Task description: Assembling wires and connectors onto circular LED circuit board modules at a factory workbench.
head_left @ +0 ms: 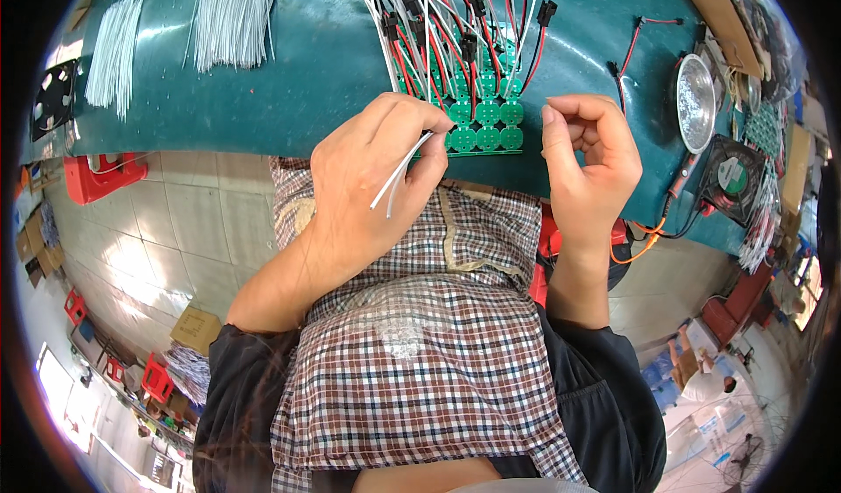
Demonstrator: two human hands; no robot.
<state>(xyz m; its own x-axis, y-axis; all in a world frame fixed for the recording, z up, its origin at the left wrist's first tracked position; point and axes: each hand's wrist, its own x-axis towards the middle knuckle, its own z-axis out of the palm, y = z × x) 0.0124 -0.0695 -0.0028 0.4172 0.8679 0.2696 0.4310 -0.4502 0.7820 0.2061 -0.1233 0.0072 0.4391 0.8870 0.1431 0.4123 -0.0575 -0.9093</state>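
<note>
At the near edge of a panel of round green circuit boards (488, 125), my left hand (372, 164) pinches thin white wires (399, 176). Their ends stick out across the palm, and the fingertips are close to the boards. On the right of the panel, my right hand (591, 156) is raised with thumb and index finger drawn together and the others curled. Whatever it may hold is too small to make out. Red, black and white leads with black connectors (476, 2) rise from the far rows of the panel.
Bundles of white wires (229, 15) lie at the far left of the green table (307, 55). To the right are a round metal dish (696, 103), a soldering iron (683, 176) with an orange cable, a black fan (731, 177) and a loose red-black lead (629, 50).
</note>
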